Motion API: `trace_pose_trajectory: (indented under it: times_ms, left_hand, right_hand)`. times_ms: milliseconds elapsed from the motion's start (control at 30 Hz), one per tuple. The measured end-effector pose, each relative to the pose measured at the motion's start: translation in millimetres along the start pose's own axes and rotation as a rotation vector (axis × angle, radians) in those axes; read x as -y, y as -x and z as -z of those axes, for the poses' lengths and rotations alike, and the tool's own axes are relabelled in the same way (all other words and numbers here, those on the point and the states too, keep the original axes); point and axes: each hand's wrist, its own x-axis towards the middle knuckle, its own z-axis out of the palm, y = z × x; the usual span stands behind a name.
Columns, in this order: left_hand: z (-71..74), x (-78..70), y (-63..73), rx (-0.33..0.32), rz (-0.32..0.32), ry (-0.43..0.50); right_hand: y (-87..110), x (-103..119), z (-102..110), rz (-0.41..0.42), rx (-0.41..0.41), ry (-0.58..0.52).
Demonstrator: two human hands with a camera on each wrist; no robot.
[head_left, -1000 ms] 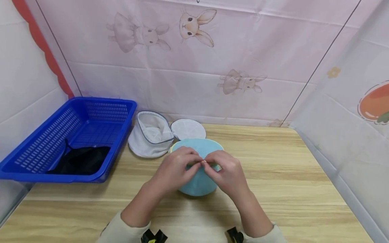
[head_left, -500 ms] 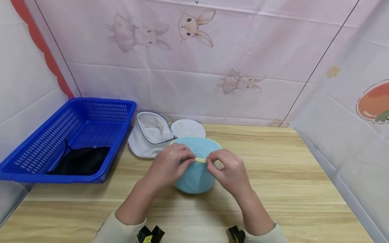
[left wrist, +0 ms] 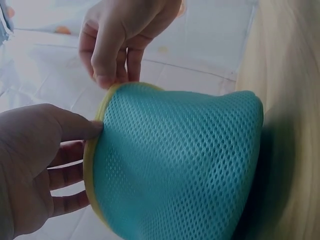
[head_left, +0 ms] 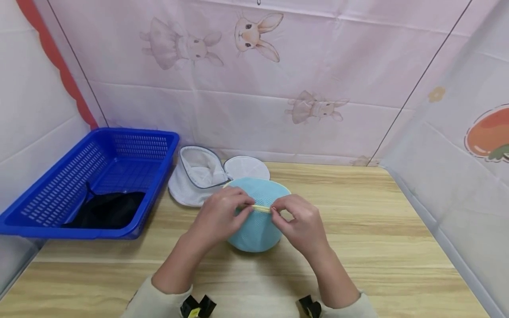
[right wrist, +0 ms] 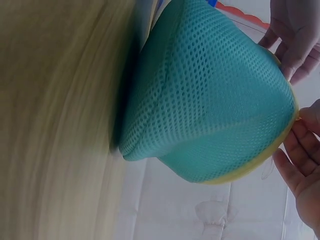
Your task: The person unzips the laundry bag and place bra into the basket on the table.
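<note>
A turquoise mesh laundry bag (head_left: 254, 236) with yellow zip trim stands on the wooden table between my hands. My left hand (head_left: 222, 214) pinches the yellow zipped edge (head_left: 261, 208) on its left side, thumb on the near face. On the right, my right hand (head_left: 300, 221) pinches the same edge between thumb and index finger, where a small zip pull shows. In the left wrist view the bag's mesh side (left wrist: 175, 145) bulges below both hands. The right wrist view shows the yellow trim (right wrist: 250, 167) running up to my right fingertips.
Behind the bag lies a white mesh laundry bag (head_left: 191, 192), its round lid (head_left: 247, 168) folded back. A blue plastic basket (head_left: 135, 232) with black cloth (head_left: 107, 211) inside stands at the left. A printed sheet (head_left: 238, 123) closes off the back of the table (head_left: 358, 238).
My hands have moved apart along the yellow edge, uncovering a stretch of it between them. The bag has shifted slightly back and left. Little differs over the last half second.
</note>
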Motion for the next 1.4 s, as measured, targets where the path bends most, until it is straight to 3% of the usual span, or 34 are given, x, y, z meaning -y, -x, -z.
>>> trace_pose_trajectory:
  times_ms: [233, 567, 800, 1167, 1267, 1400]
  left_hand:
    - [-8.8, -10.7, 1.6, -0.001, -0.056, 0.008]
    - [-5.9, -10.5, 1.4, 0.035, -0.022, 0.015]
    - [1.0, -4.4, -0.4, 0.074, 0.061, 0.027]
    - [4.0, 5.0, -1.8, 0.089, 0.142, 0.072]
    - [3.5, 6.3, -1.6, 0.102, 0.151, 0.056]
    - [2.2, 3.3, -1.3, 0.095, 0.112, 0.052]
  right_hand:
    - [2.0, 4.5, -7.8, 0.044, 0.015, -0.015]
    - [1.7, 3.1, -6.5, 0.022, 0.014, -0.012]
    - [0.8, 0.3, -2.9, 0.001, 0.009, -0.004]
    - [-3.6, 6.0, 3.9, 0.0, 0.003, -0.006]
    - [-2.9, 6.7, 2.5, -0.009, 0.017, -0.015]
    - [-1.4, 6.6, 0.2, -0.022, 0.017, -0.02]
